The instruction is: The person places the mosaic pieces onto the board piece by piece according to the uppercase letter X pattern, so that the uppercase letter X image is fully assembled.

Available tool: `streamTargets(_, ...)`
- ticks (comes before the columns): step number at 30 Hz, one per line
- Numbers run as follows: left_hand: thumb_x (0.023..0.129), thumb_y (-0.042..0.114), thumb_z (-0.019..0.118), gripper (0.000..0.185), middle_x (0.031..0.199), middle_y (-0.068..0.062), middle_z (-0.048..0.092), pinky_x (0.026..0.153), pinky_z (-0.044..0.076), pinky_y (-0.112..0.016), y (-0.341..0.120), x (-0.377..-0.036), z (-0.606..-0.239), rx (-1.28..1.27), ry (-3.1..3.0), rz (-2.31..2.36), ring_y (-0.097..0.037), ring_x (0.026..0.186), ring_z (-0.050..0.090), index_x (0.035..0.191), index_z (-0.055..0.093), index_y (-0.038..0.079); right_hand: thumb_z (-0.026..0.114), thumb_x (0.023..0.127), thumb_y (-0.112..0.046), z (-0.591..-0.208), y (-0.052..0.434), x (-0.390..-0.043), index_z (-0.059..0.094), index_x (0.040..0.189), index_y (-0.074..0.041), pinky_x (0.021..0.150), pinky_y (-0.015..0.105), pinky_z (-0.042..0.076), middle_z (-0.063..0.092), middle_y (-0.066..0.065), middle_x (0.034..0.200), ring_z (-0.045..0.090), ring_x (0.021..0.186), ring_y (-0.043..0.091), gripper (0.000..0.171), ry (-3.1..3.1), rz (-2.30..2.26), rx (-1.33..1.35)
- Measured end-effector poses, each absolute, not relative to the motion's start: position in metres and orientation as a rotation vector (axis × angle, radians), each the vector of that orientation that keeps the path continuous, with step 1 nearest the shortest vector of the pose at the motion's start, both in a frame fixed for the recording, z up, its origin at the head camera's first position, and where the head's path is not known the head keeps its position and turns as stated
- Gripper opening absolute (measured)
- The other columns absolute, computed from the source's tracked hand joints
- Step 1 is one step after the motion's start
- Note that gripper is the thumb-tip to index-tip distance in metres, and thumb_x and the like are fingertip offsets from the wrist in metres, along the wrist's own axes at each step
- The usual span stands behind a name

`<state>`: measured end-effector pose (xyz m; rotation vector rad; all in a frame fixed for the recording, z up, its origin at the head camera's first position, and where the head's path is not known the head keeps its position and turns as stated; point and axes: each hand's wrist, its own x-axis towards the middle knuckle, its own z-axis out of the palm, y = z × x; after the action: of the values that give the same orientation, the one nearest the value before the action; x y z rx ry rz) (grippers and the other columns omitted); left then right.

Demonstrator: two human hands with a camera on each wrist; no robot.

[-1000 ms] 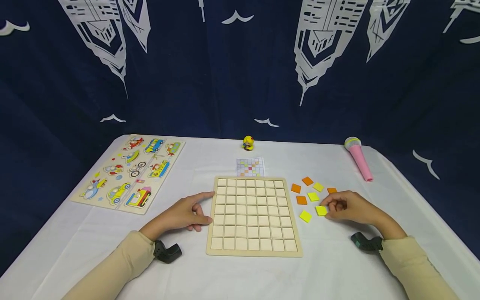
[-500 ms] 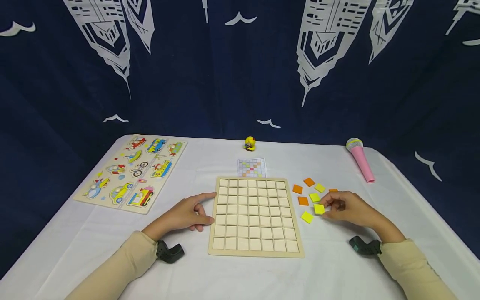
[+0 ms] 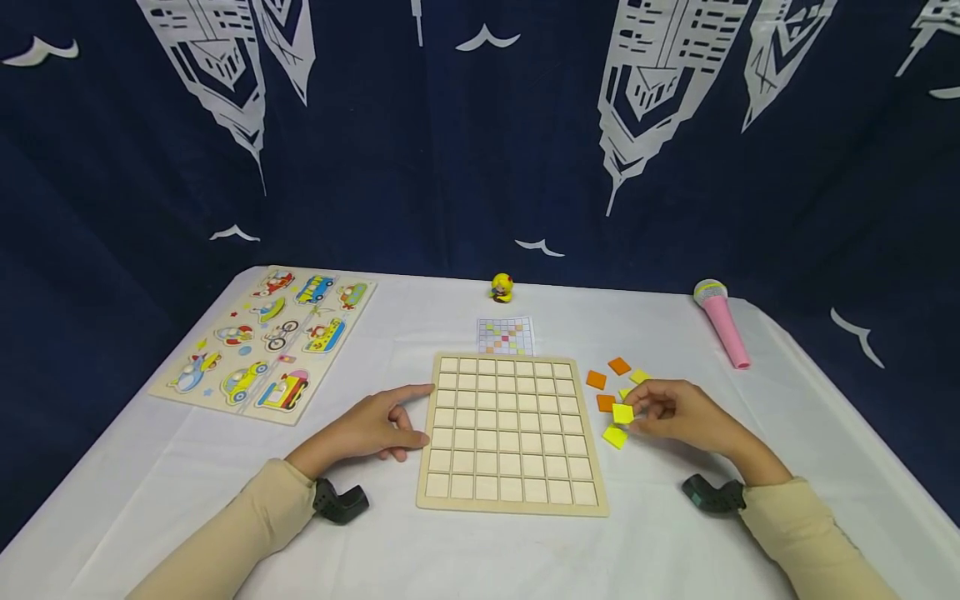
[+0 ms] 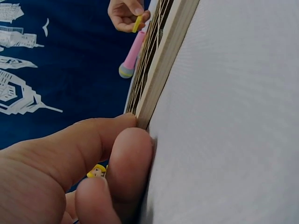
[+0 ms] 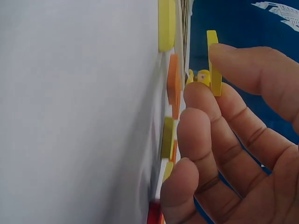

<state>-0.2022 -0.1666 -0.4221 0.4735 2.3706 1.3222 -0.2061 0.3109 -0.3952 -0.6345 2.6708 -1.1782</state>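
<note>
Two hands are in view, the left hand (image 3: 367,429) at lower left of centre and the right hand (image 3: 678,414) at lower right. There is one wooden grid board (image 3: 510,432), seven squares across and seven down. Yellow tiles (image 3: 622,412) number at least four where they can be seen, orange tiles (image 3: 596,380) at least three; the hand hides others. One pattern card (image 3: 506,335), one vehicle puzzle (image 3: 266,342), one yellow figurine (image 3: 501,287) and one pink toy microphone (image 3: 722,321) lie on the one counter (image 3: 150,492).

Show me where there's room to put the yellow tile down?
Every square of the wooden grid board is bare. The white cloth in front of it is free too. The tile pile beside the right hand is crowded.
</note>
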Motion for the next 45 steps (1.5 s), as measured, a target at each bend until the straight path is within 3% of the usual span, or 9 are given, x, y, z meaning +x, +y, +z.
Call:
streamTargets(23,0.093,0.017,0.086,0.081,0.076,-0.005,0.066,0.052,0.046,-0.024,-0.167,-0.203,-0.424,0.474,2.373,1.319,-0.013,0.056,0.065,0.163,0.047,0.005,0.084,0.090,0.000,-0.386,0.260,-0.228,0.075,0.111,0.004,0.067,0.023,0.050,0.071,0.002,0.092,0.058,0.076,0.011,0.023,2.633,-1.219,-0.736)
streamTargets(37,0.092,0.016,0.086,0.081,0.076,-0.004,0.066,0.051,0.046,-0.024,-0.168,-0.204,-0.424,0.470,2.380,1.319,-0.012,0.056,0.066,0.163,0.047,0.006,0.085,0.090,-0.007,-0.375,0.229,-0.244,0.075,0.110,0.001,0.069,0.024,0.049,0.070,0.002,0.093,0.058,0.077,0.017,0.023,2.629,-1.204,-0.663)
streamTargets(45,0.093,0.016,0.086,0.080,0.077,-0.005,0.066,0.051,0.046,-0.024,-0.167,-0.204,-0.424,0.448,2.379,1.311,-0.012,0.057,0.067,0.163,0.048,0.007,0.080,0.091,-0.003,-0.374,0.210,-0.252,0.075,0.113,0.003,0.072,0.027,0.050,0.071,0.004,0.094,0.060,0.076,0.020,0.024,2.628,-1.224,-0.595)
